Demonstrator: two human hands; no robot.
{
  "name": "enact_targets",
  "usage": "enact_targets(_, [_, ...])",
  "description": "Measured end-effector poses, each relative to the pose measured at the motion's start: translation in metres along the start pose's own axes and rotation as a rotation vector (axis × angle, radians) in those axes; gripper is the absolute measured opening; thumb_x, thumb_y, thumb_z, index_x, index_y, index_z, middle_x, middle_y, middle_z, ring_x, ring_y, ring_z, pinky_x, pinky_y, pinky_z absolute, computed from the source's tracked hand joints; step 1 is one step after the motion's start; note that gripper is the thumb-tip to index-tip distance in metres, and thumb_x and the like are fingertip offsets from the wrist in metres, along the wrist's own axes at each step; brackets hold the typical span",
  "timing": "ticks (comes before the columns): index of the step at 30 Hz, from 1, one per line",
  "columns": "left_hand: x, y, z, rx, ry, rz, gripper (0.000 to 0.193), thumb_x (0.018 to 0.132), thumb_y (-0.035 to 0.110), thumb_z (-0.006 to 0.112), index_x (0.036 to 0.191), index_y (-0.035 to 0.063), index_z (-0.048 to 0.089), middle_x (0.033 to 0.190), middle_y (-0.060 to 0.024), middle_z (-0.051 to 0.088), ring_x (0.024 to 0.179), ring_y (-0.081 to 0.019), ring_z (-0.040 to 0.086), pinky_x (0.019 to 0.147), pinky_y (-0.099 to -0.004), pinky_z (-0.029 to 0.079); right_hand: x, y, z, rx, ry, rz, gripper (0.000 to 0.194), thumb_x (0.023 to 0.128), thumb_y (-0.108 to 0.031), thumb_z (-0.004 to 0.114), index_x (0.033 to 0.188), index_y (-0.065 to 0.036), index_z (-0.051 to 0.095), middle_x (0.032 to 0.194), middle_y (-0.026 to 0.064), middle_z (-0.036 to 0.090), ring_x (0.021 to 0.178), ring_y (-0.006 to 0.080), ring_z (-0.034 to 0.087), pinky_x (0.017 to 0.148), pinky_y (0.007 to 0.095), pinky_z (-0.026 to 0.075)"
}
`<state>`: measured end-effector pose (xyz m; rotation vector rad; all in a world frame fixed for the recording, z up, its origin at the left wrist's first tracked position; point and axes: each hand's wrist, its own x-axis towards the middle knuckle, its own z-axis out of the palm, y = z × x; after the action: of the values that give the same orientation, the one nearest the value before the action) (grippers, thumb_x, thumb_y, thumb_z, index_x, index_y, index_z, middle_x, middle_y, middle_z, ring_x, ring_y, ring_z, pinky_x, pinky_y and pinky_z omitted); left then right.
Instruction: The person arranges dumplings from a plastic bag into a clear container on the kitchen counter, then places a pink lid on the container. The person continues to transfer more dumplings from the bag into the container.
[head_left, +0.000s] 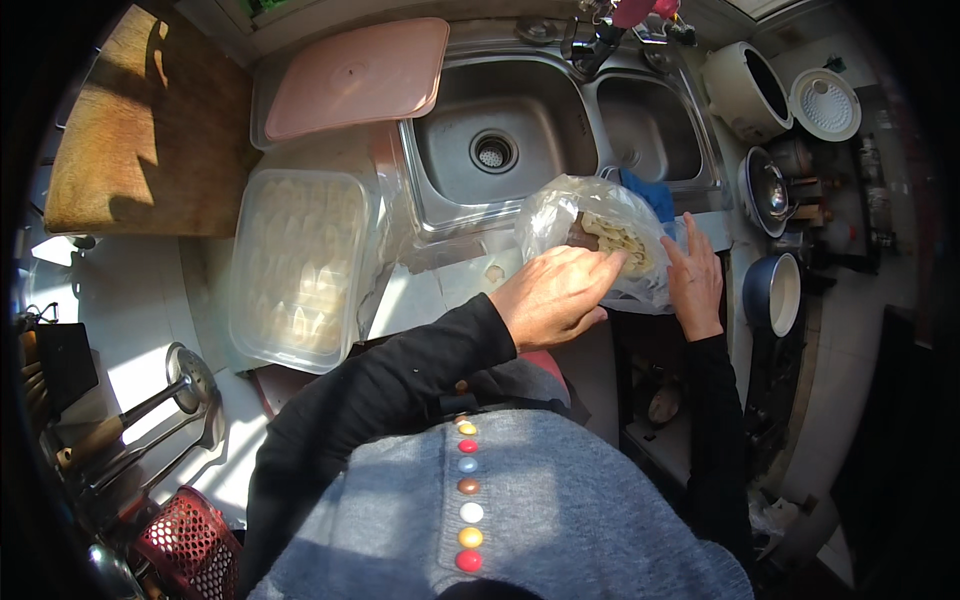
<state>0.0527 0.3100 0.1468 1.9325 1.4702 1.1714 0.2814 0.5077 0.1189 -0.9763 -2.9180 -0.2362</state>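
Note:
A clear plastic bag (551, 214) lies at the front edge of the sink, its mouth spread wide. Inside it are pale, flat food pieces (630, 244), too blurred to name. My left hand (555, 296) reaches over the near side of the bag, fingertips at the food; what they pinch is hidden. Along the bag's right side, my right hand (694, 281) has its fingers spread and its thumb against the plastic. To the left stands a translucent plastic box (244, 300) with rows of pale pieces that look like dumplings.
Behind the bag are a steel sink's large bowl (450, 150) and small bowl (652, 127). A pink lid (352, 82) lies left of them, near a wooden cutting board (150, 150). At right stand a rice cooker (739, 94) and a dark pot (761, 292). A skimmer (191, 375) lies at left.

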Motion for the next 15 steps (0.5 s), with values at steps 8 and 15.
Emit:
enact_targets(8, [-0.010, -0.051, 0.096, 0.746, 0.024, 0.096, 0.047, 0.084, 0.018, 0.064, 0.127, -0.0007, 0.062, 0.085, -0.0052, 0.060, 0.085, -0.0208, 0.060, 0.106, -0.0486, 0.042, 0.022, 0.036, -0.011, 0.555, 0.134, 0.219, 0.032, 0.090, 0.002, 0.059, 0.120, -0.002, 0.071, 0.094, 0.0107, 0.073, 0.074, 0.0197, 0.068, 0.071, 0.0304, 0.054])
enact_targets(15, [0.006, -0.030, 0.087, 0.570, -0.080, 0.121, 0.012, 0.082, 0.019, 0.062, 0.088, 0.0110, 0.070, 0.074, -0.0003, 0.060, 0.079, -0.0181, 0.062, 0.107, -0.0485, 0.041, 0.031, 0.034, -0.063, 1.105, -0.047, 0.493, 0.031, 0.097, -0.005, 0.062, 0.128, -0.003, 0.068, 0.097, 0.0006, 0.070, 0.075, 0.0064, 0.061, 0.071, 0.0210, 0.050])
